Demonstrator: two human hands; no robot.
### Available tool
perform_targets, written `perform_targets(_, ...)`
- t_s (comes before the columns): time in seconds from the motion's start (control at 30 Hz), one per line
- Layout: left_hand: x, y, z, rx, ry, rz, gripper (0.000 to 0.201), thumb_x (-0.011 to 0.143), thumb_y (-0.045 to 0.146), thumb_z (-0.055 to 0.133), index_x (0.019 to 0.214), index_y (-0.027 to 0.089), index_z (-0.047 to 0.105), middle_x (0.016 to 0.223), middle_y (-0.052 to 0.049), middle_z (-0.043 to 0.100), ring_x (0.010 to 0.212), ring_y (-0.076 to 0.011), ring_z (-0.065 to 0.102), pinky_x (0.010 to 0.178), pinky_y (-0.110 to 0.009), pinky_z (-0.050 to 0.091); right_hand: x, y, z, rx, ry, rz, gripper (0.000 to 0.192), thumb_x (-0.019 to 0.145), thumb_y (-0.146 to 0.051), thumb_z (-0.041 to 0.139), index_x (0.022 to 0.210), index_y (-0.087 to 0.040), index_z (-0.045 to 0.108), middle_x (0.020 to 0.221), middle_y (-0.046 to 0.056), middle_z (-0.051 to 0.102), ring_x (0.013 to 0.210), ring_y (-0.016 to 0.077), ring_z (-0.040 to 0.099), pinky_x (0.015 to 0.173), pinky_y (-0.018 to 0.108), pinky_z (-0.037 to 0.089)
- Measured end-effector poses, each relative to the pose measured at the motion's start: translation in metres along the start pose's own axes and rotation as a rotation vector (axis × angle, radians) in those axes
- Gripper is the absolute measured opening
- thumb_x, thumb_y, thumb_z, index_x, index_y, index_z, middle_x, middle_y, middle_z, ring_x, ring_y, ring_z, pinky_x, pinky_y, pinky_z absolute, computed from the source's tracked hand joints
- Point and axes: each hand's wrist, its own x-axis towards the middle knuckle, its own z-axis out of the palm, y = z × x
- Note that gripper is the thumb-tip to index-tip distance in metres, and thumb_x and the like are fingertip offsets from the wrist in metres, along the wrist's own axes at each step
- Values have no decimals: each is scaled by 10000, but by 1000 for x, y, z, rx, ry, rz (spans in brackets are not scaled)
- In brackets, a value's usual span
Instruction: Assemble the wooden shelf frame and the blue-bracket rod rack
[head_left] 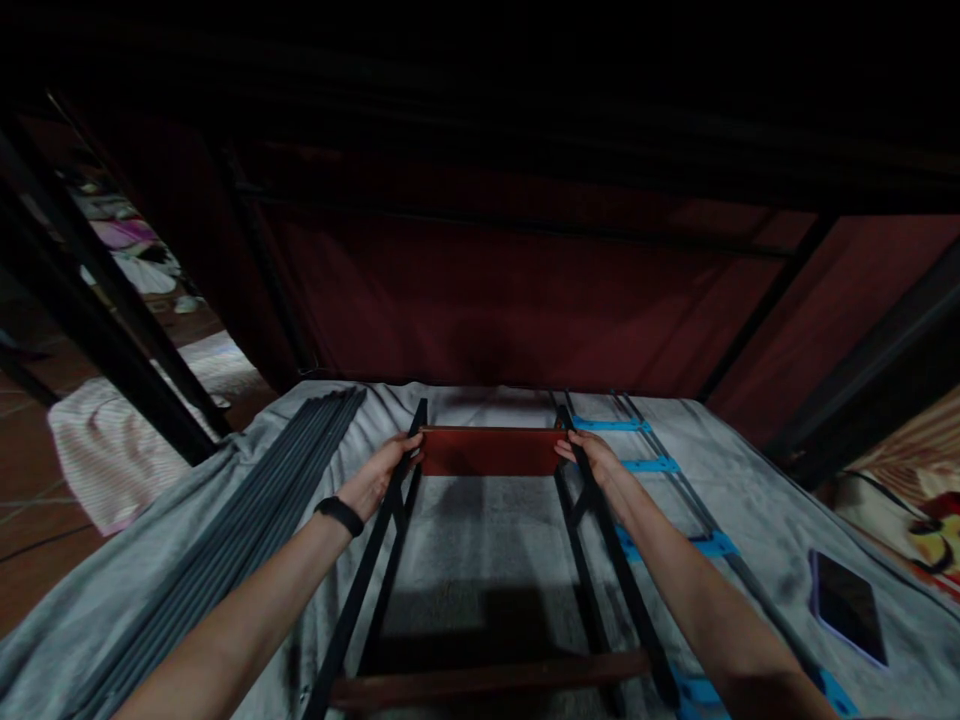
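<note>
A black metal frame (365,565) with brown-red boards stands or lies before me on the grey cloth; it looks like part of a small shelf or rack. One board (495,452) spans its far end, and a second board (487,682) crosses it near me. My left hand (382,472), with a black band on the wrist, is closed round the left bar beside the far board. On the opposite side my right hand (592,462) holds the right bar, its fingertips close to the board's right end.
Several grey tubes (247,540) lie on the cloth (450,540) at left. Thin rods with blue connectors (651,465) lie to the right, and a phone (847,605) rests beyond them. Dark red panels (487,300) and black posts (112,310) surround the surface. A striped cloth (120,440) hangs at left.
</note>
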Motion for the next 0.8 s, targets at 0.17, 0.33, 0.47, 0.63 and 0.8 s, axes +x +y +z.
perform_targets(0.17,4,-3,-3,-6,-59,12,174,884,27,590,985,124,694,983,-82,740,825,-124,717,737,-172,604,7,8,0,-20,62,-63,180,847,-135,684,873,-210,522,756,-17,596,666,132,682,653,292,650)
perform_targets(0.33,13,-4,-4,39,-6,24,145,888,26,592,948,119,686,960,-79,737,790,-111,713,727,-170,609,10,8,-7,-111,116,-154,129,793,-277,682,777,-207,574,592,-30,590,531,131,598,498,231,519)
perform_targets(0.47,10,-2,-3,69,-5,42,145,887,45,611,986,121,685,1003,-85,732,836,-122,714,734,-195,622,14,6,-12,-213,93,-248,196,660,-330,731,697,-206,585,570,-25,600,527,127,559,505,232,442)
perform_targets(0.63,4,1,-1,107,3,55,151,893,55,608,1013,115,678,1018,-97,726,844,-134,712,739,-224,634,18,5,-20,-384,8,-352,334,624,-521,689,666,-226,539,541,-41,523,515,126,479,511,253,375)
perform_targets(0.8,8,2,-1,105,15,48,174,893,40,594,1025,118,677,1012,-90,714,823,-134,705,718,-258,647,23,4,-27,-568,-7,-493,332,701,-551,596,678,-240,484,587,-65,457,610,129,425,598,253,363)
